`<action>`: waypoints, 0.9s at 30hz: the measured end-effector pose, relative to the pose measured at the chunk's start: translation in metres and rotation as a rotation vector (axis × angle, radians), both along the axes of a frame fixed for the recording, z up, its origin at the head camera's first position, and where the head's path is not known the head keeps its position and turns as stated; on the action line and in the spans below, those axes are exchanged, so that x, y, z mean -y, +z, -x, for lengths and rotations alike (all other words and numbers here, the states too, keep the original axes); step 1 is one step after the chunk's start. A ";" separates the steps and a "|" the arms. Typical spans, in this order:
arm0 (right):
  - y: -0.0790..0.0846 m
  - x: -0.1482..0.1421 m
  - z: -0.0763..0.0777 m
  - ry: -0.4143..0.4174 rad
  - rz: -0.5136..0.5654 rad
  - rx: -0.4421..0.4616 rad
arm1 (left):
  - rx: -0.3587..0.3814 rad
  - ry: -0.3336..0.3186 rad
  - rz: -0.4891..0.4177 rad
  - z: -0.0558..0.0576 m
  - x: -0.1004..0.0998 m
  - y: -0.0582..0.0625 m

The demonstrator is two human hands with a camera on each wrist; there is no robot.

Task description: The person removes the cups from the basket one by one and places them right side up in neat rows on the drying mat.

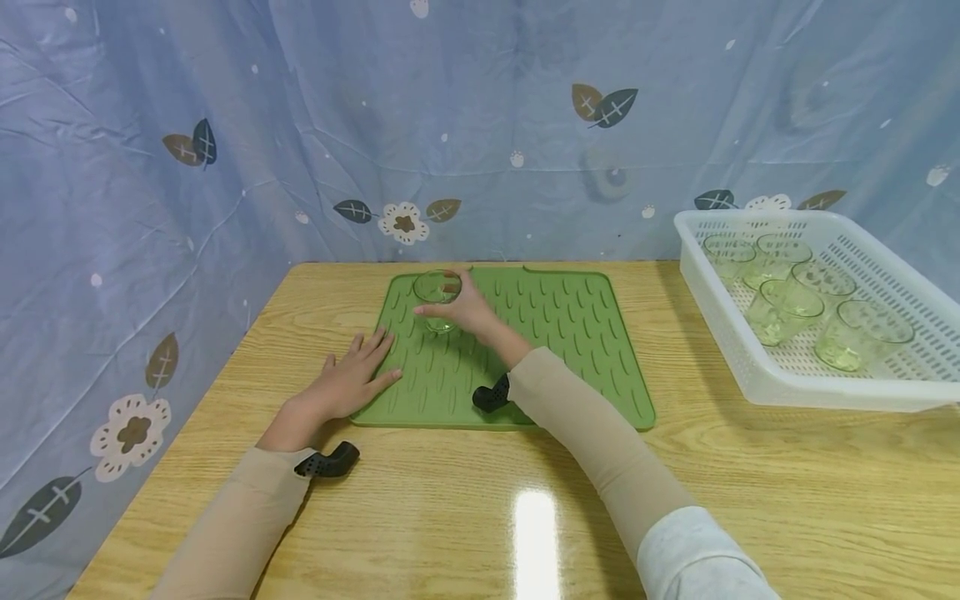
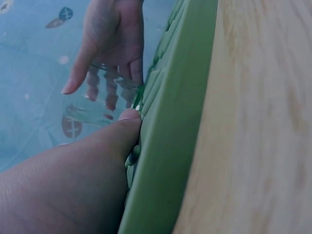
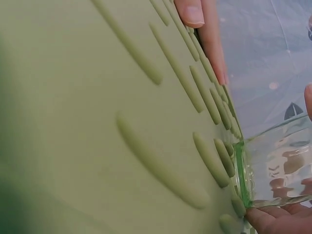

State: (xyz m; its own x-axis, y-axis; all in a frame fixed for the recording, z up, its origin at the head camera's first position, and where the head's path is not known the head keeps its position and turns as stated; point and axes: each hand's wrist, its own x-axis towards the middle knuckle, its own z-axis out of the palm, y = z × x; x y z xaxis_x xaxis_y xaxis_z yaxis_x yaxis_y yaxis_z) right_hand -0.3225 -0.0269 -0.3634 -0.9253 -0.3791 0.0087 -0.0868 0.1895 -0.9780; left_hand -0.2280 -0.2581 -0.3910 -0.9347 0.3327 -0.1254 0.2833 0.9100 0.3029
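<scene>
A clear, green-tinted drinking glass (image 1: 438, 300) stands upright near the far left corner of a green ribbed mat (image 1: 480, 367). My right hand (image 1: 474, 308) holds it from the right, with the thumb on the near side and the fingers round the far side. Through the glass wall (image 2: 105, 97), those fingers show in the left wrist view. In the right wrist view the glass base (image 3: 242, 173) meets the mat's ridges. My left hand (image 1: 347, 379) lies spread over the mat's left edge, its fingers extended and the thumb pointing across the mat.
At the right, a white perforated plastic basket (image 1: 723, 337) contains several similar glasses (image 1: 783, 312). Wooden tabletop (image 1: 420, 508) surrounds the mat. A blue patterned curtain (image 1: 495, 125) hangs behind and along the left side.
</scene>
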 end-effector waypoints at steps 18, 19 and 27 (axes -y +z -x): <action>0.019 -0.039 0.000 0.088 -0.110 -0.028 | -0.002 0.001 -0.019 -0.002 -0.001 -0.001; 0.021 -0.043 0.000 0.089 -0.111 -0.034 | -0.004 0.002 -0.020 -0.002 -0.001 -0.001; 0.035 -0.073 0.000 0.122 -0.111 -0.078 | -0.012 -0.002 -0.029 -0.002 0.000 0.000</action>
State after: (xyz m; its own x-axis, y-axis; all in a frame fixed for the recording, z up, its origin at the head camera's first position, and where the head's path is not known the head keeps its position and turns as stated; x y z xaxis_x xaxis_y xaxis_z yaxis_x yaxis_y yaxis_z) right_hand -0.3229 0.0461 -0.3282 -0.8706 -0.4910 0.0302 -0.1904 0.2796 -0.9410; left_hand -0.2257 -0.2582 -0.3913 -0.9354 0.3380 -0.1040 0.2890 0.9001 0.3260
